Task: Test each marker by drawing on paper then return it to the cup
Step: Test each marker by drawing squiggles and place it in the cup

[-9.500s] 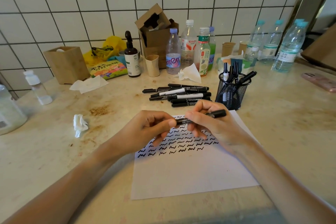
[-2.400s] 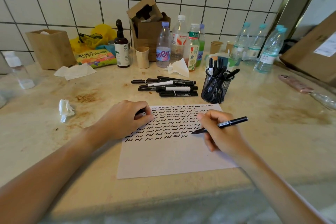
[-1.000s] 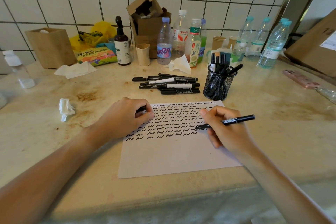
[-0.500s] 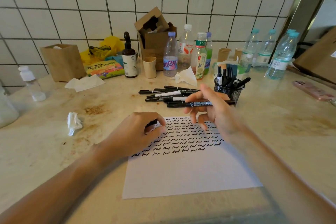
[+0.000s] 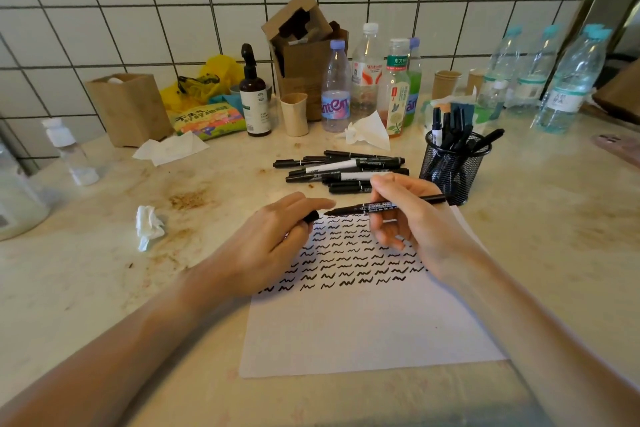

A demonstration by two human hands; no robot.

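My right hand grips a black marker held level above the top edge of the white paper, its bare tip pointing left. My left hand holds the marker's black cap between curled fingers, a short gap from the tip. Rows of black squiggles cover the paper's upper half. The black mesh cup with several markers stands just behind my right hand. A pile of several black markers lies on the counter behind both hands.
Plastic bottles, a paper cup, a brown pump bottle and cardboard boxes line the tiled wall. A crumpled tissue lies left of my left hand. More water bottles stand at the back right. A phone lies at the right edge.
My right hand finished a squiggle, lifted the marker off the paper and brought it level towards my left hand, which raised the cap to meet the tip.
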